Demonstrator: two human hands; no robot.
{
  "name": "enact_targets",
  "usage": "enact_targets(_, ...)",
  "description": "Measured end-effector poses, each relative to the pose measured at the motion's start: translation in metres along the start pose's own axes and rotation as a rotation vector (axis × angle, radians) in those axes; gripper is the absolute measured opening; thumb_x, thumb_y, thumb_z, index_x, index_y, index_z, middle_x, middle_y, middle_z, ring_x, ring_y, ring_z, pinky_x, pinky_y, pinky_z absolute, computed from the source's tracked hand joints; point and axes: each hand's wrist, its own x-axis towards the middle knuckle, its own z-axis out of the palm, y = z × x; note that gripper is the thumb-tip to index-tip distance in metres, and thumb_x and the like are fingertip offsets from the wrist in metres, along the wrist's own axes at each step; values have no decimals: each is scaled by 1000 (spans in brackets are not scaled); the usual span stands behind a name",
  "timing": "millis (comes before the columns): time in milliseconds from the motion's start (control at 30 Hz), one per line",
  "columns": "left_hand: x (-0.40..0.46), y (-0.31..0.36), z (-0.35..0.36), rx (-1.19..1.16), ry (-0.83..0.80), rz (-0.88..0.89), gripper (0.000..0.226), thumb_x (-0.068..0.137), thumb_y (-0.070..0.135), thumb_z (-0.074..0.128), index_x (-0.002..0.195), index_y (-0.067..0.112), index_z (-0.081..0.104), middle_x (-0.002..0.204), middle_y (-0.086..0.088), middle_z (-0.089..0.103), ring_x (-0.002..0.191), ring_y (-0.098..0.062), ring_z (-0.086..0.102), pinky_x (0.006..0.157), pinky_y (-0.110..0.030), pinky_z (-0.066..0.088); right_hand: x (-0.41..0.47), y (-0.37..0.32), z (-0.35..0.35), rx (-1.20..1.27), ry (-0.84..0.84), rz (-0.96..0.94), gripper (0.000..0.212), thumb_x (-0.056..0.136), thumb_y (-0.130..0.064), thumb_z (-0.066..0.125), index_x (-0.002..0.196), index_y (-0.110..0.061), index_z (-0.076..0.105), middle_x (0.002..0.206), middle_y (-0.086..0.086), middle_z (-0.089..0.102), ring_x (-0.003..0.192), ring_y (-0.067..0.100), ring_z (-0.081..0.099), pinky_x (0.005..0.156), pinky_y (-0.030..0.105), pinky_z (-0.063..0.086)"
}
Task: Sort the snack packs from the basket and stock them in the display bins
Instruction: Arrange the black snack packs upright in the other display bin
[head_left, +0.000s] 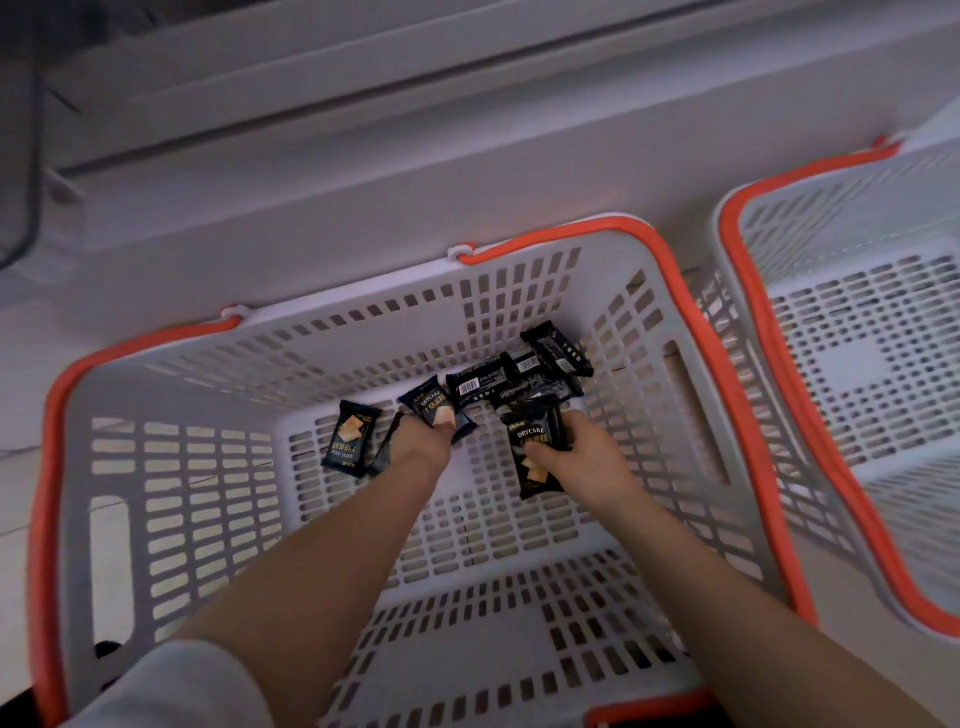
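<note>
A: What is in the grey basket (171, 467) with the orange rim?
B: Black snack packs, all on its slotted floor toward the far wall. 1 lies alone at the left (349, 435), face up. A dark heap (524, 374) sits in the far right corner; I cannot count the packs in it.
A: And the hands?
B: Both are down inside. The left hand (423, 441) has its grip closed on 1 DRYCAKE pack (431, 408), thumb on top. The right hand (584, 452) pinches another pack (535, 452).
A: Any other container?
B: A second basket (857, 322) stands just to the right, with nothing visible inside.
</note>
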Motion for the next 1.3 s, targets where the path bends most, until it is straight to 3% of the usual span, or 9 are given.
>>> enact_targets(133, 15, 9, 9, 154, 79, -37, 39, 96, 38, 45, 94, 0, 51, 72, -11, 56, 54, -21, 47, 45, -27, 34, 4, 5, 1, -90, 18, 20, 22, 86, -23, 64, 105, -13, 55, 94, 4, 66, 86, 20, 62, 71, 30, 49)
enact_targets(233, 29, 12, 17, 125, 92, -49, 40, 91, 36, 51, 107, 0, 57, 112, -19, 62, 99, -34, 60, 80, -35, 49, 10, 13, 6, -82, 24, 51, 22, 87, -24, 64, 104, -12, 57, 94, 4, 65, 88, 22, 62, 70, 29, 48)
enact_targets(367, 35, 23, 24, 89, 160, -221, 61, 84, 46, 60, 123, -1, 50, 122, -19, 56, 113, -34, 54, 96, -42, 45, 13, 19, 7, -86, 32, 54, 25, 86, -24, 64, 106, -11, 57, 93, 3, 63, 86, 20, 60, 69, 28, 45)
enact_targets(533, 0, 16, 17, -217, 36, 9, 30, 92, 19, 55, 117, 1, 51, 112, -18, 60, 95, -33, 58, 73, -34, 44, 5, 9, 0, 54, 55, 19, 14, 86, -22, 64, 98, -17, 57, 87, -5, 65, 76, 7, 60, 62, 21, 47)
enact_targets(700, -67, -7, -24, -393, -253, 223, 25, 94, 21, 54, 118, 17, 55, 111, -1, 65, 99, -18, 61, 85, -32, 46, -22, -23, -14, 244, 84, -4, 9, 85, -23, 66, 89, -25, 57, 92, -2, 67, 89, 17, 64, 83, 36, 52)
enact_targets(767, -94, -13, -50, -433, -320, 284, 18, 93, 20, 54, 111, 23, 58, 102, 5, 68, 90, -9, 65, 77, -24, 49, -42, -42, -17, 293, 41, -13, 7, 86, -25, 65, 88, -27, 60, 94, 1, 69, 88, 17, 66, 83, 37, 53)
enact_targets(1000, -186, 1, -131, -598, -259, 542, 35, 90, 10, 50, 75, 34, 70, 70, 12, 67, 66, -3, 59, 66, -27, 42, -129, -117, -21, 172, 52, -241, 7, 87, -29, 59, 92, -24, 60, 89, -5, 68, 84, 13, 64, 72, 29, 47)
enact_targets(1133, -236, 16, -165, -690, -227, 723, 29, 88, 15, 49, 76, 33, 69, 69, 9, 65, 67, -8, 57, 68, -27, 44, -178, -160, -15, 180, 42, -393, 3, 88, -22, 57, 90, -23, 59, 85, -7, 65, 84, 12, 62, 73, 28, 45)
enact_targets(1300, -283, 15, -197, -697, -90, 941, 22, 95, 17, 46, 87, 32, 60, 78, 19, 66, 68, 12, 57, 58, -2, 40, -227, -206, -1, 180, 48, -580, 8, 88, -17, 58, 89, -25, 57, 88, -4, 64, 92, 17, 60, 85, 35, 45)
